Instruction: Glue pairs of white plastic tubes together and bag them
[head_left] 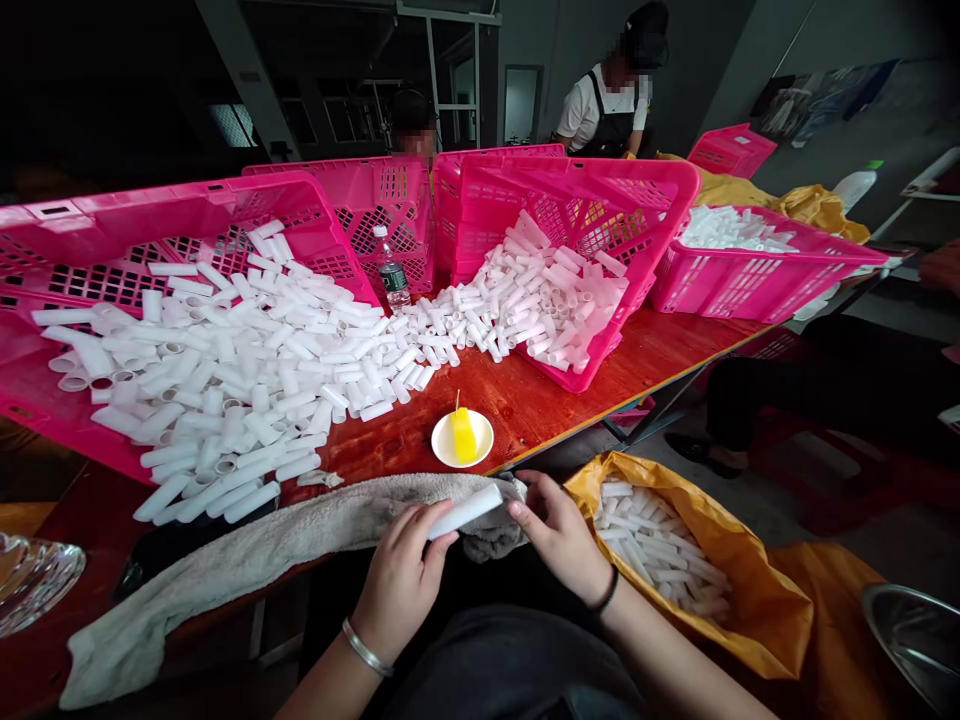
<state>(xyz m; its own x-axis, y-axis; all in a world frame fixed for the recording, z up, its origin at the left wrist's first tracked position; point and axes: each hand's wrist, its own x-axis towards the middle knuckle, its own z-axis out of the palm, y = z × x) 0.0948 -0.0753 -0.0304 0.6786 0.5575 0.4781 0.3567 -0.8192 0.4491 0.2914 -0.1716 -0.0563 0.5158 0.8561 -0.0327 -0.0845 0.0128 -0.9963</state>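
Observation:
My left hand [401, 575] pinches one end of a white plastic tube [465, 512], held over my lap at the table's front edge. Close to the tube's other end is my right hand [559, 530], fingers curled, with its fingertips by the grey towel [247, 550] draped along the edge; I cannot make out whether it grips anything. A heap of white tubes [247, 370] spills from a tipped pink crate [150, 230] on the left. A second heap [517, 300] spills from another pink crate [645, 190].
A small white dish with a yellow block [463, 437] sits on the red table [525, 400]. A yellow sack of tubes [667, 550] stands at my right. A water bottle [391, 268] stands between crates. Two people work at the far side. Metal bowls [34, 575] sit at both edges.

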